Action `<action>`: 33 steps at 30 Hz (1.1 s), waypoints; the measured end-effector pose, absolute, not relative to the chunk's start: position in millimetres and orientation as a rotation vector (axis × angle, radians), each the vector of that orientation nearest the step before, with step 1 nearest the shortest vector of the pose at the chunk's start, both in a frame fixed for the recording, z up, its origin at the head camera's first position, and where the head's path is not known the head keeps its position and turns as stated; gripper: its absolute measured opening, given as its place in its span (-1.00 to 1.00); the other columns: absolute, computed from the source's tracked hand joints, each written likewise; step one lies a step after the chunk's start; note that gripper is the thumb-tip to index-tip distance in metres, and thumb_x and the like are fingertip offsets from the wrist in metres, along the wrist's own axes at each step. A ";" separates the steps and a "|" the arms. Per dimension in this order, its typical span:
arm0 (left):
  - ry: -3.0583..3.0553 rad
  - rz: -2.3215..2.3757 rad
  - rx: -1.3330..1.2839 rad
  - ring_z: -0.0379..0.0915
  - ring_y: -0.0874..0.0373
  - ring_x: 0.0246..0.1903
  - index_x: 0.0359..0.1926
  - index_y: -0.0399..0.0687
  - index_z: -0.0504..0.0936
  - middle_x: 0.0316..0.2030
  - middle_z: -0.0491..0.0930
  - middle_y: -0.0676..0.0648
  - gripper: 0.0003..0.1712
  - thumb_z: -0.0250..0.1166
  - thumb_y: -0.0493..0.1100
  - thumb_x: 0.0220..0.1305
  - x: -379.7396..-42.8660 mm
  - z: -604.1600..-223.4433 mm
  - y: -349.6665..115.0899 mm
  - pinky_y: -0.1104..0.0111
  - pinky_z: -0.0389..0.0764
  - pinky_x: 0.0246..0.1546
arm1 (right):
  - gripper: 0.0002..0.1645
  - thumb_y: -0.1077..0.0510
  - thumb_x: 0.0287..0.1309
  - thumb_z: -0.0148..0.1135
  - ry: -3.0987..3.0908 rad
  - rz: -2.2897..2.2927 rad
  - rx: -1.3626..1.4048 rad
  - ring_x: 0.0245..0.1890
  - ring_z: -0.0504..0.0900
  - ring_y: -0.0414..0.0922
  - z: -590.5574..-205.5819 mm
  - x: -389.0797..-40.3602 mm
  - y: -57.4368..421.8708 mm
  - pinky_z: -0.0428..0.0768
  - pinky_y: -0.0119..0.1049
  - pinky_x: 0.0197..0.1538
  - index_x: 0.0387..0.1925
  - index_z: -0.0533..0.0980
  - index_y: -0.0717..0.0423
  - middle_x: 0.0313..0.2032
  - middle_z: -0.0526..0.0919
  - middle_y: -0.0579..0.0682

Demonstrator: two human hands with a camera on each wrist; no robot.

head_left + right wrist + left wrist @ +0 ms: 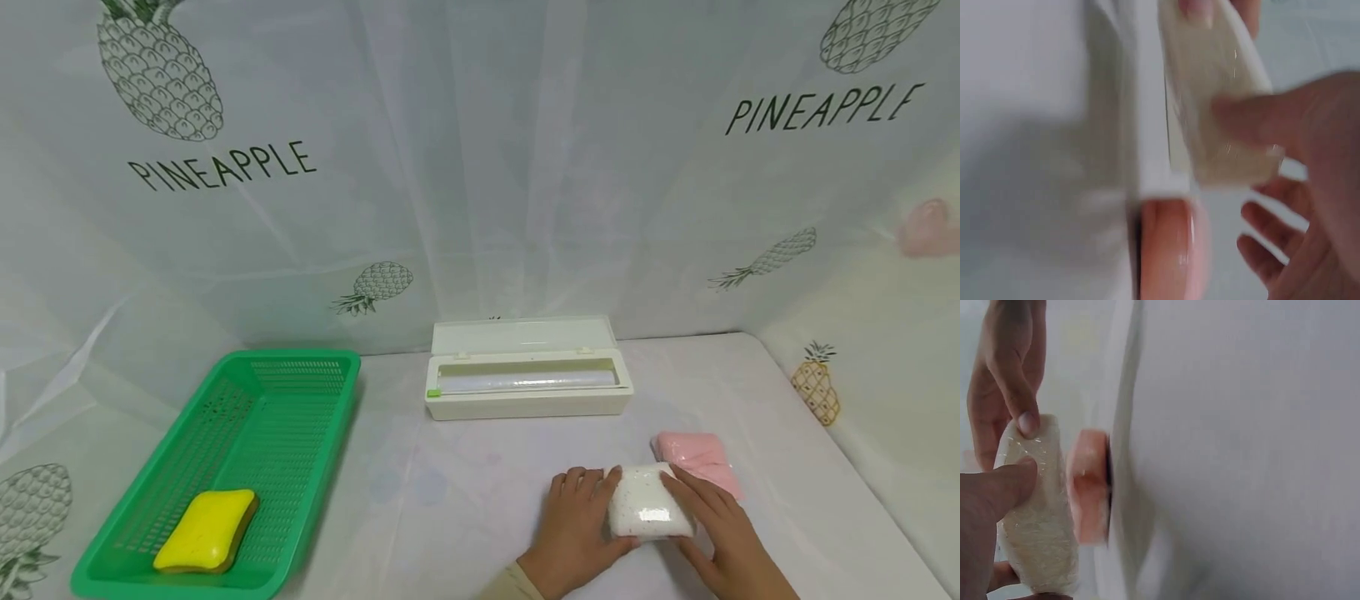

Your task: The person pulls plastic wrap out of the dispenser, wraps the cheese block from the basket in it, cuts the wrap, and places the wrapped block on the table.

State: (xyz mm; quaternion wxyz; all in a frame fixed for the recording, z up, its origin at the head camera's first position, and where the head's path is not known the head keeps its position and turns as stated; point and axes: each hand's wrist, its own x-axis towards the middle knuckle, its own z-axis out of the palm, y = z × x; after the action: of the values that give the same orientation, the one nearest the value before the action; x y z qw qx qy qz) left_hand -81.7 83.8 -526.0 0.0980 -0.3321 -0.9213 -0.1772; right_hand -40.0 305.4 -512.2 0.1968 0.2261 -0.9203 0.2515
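A white, dark-speckled sponge (649,502) in shiny clear film is held between both hands. My left hand (573,533) grips its left side, with the thumb (1019,478) along the near edge. On the opposite side my right hand (720,529) holds it, fingers on top and thumb at the near edge. The wrist views show the sponge (1210,119) edge-on, raised above the tabletop in the left wrist view. Just behind the right hand lies a pink, film-covered block (697,457), partly hidden by that hand.
A white cling film dispenser (528,406) stands at the back with its lid raised and a film roll inside. On the left is a green basket (341,425) holding a yellow sponge (206,529). Pineapple-printed curtain (480,167) hangs behind the table.
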 end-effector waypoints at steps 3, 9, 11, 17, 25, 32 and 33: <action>-2.709 -0.494 -1.087 0.20 0.22 0.00 0.33 -0.03 0.23 0.01 0.37 0.09 -0.03 0.07 0.48 0.06 -72.6 -526.8 94.9 0.33 0.24 -0.07 | -0.07 0.01 -0.27 0.51 -2.577 0.739 0.639 0.19 0.12 -0.36 -512.9 -28.5 322.7 -0.10 -0.65 0.16 0.21 0.36 0.17 0.19 0.36 0.09; -2.645 -0.303 -1.218 0.20 0.21 -0.05 0.32 -0.05 0.24 -0.05 0.34 0.06 -0.02 -0.04 0.52 0.08 -59.1 -532.3 120.1 0.42 0.19 -0.13 | 0.15 0.22 -0.75 0.62 -2.614 0.740 0.571 0.15 0.05 -0.52 -523.0 -9.9 352.9 -0.09 -0.68 0.06 0.17 0.40 0.15 0.17 0.35 -0.17; -2.637 -0.250 -1.233 0.21 0.21 -0.05 0.32 -0.04 0.23 -0.05 0.34 0.06 -0.01 -0.05 0.54 0.07 -56.1 -535.1 127.9 0.43 0.18 -0.14 | 0.16 0.23 -0.78 0.62 -2.629 0.737 0.542 0.12 0.04 -0.55 -526.7 -6.0 360.8 -0.08 -0.68 0.00 0.17 0.41 0.12 0.19 0.31 -0.29; -2.683 -0.150 -1.326 0.18 0.24 -0.03 0.35 -0.05 0.18 0.01 0.31 0.05 0.01 -0.04 0.53 0.07 -51.9 -542.3 151.5 0.46 0.16 -0.18 | 0.13 0.29 -0.79 0.58 -2.601 0.729 0.587 0.12 0.10 -0.59 -539.2 -2.7 386.6 -0.05 -0.71 -0.03 0.14 0.42 0.21 0.20 0.25 -0.39; -2.691 -0.074 -1.408 0.15 0.28 0.03 0.39 0.03 0.12 0.08 0.29 0.10 0.00 0.01 0.50 0.08 -51.5 -543.0 171.9 0.46 0.19 -0.08 | 0.09 0.30 -0.77 0.53 -2.532 0.778 0.694 0.15 0.17 -0.57 -551.1 -1.8 413.8 0.05 -0.78 0.01 0.11 0.39 0.36 0.23 0.23 -0.37; -2.731 -0.068 -1.474 0.07 0.30 0.10 0.43 0.07 -0.05 0.18 0.20 0.14 -0.01 0.02 0.43 0.14 -52.8 -542.7 170.2 0.45 0.14 -0.03 | 0.08 0.27 -0.56 0.53 -2.682 0.754 0.444 0.15 0.12 -0.50 -556.2 12.9 414.1 0.16 -0.26 0.23 0.23 0.33 0.17 0.23 0.13 -0.45; -2.738 -0.067 -1.477 0.07 0.31 0.10 0.44 0.08 -0.06 0.19 0.19 0.15 -0.02 0.01 0.43 0.15 -53.1 -542.1 169.0 0.46 0.13 -0.04 | 0.11 0.24 -0.51 0.55 -2.737 0.745 0.368 0.14 0.11 -0.44 -555.1 17.0 412.1 0.22 -0.03 0.19 0.27 0.29 0.08 0.23 0.07 -0.50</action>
State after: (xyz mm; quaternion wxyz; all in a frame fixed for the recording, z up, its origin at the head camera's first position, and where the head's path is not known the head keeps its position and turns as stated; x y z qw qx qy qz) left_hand -53.1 169.0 -542.1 0.0151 -0.4747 -0.8798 -0.0214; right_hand 17.0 412.1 -555.1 0.1401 0.1273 -0.9475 0.2579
